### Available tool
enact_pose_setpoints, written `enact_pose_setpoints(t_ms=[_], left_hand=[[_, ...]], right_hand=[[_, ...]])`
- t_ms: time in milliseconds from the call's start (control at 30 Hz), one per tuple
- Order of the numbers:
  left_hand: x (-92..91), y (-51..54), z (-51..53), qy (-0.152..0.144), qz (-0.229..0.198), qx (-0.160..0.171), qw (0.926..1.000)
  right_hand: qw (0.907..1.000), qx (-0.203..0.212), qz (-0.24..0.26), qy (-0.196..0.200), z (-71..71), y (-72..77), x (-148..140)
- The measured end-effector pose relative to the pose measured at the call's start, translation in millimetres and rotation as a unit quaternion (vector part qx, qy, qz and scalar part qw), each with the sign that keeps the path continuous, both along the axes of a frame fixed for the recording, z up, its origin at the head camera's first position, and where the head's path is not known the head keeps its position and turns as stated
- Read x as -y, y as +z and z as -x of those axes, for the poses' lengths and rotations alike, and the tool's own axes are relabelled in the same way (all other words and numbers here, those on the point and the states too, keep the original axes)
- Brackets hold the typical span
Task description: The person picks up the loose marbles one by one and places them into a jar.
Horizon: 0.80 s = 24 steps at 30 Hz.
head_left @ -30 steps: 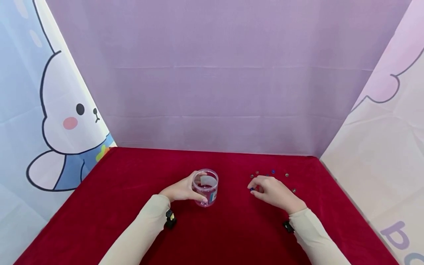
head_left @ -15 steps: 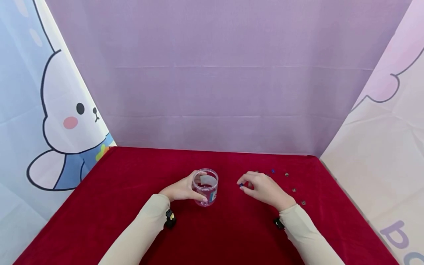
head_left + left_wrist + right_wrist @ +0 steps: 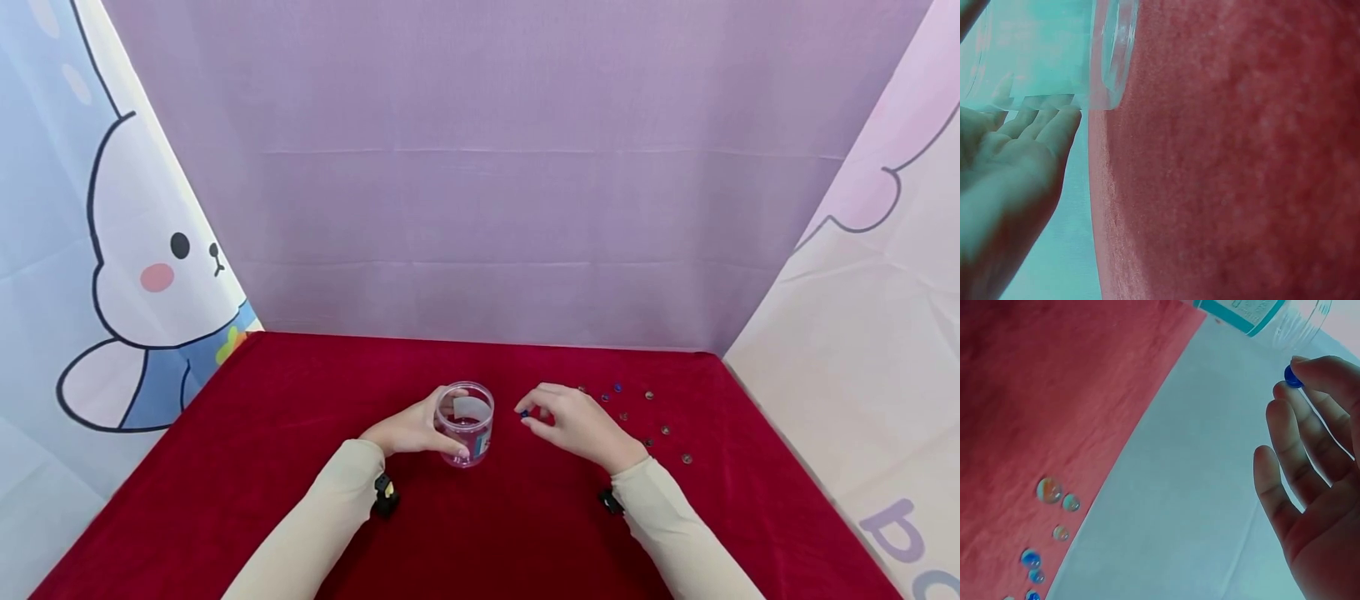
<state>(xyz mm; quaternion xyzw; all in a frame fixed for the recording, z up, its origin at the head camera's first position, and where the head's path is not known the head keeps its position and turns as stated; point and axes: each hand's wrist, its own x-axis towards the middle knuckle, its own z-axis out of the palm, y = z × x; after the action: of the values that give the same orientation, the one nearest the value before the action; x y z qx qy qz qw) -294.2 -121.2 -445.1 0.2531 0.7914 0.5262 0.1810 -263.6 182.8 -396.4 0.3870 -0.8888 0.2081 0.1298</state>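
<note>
A clear plastic jar with a label stands upright near the middle of the table. My left hand grips it from the left, thumb in front and fingers around the back. In the left wrist view, fingers of that hand lie against the jar wall. To the right of the jar, my right hand pinches a dark blue marble between thumb and fingertips. A small gap separates it from the jar. The other fingers of the right hand are spread loosely in the right wrist view.
Several loose marbles, among them a blue marble and a brownish marble, lie on the table to the right of my right hand. Red cloth covers the table. A purple curtain hangs behind it, with printed curtains at both sides.
My right hand has moved left toward the jar, carrying the blue marble. More loose marbles show behind it. My left hand and the jar have stayed in place.
</note>
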Motion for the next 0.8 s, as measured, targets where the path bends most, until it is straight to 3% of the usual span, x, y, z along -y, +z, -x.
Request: enact_pose_setpoints(t_ms=[800], left_hand=[[-1.6,-1.2,1.8,-0.012,-0.012,0.006,0.9998]], right_hand=[[0.996,-0.059,0.043,0.052,6.6,1.8,44.6]])
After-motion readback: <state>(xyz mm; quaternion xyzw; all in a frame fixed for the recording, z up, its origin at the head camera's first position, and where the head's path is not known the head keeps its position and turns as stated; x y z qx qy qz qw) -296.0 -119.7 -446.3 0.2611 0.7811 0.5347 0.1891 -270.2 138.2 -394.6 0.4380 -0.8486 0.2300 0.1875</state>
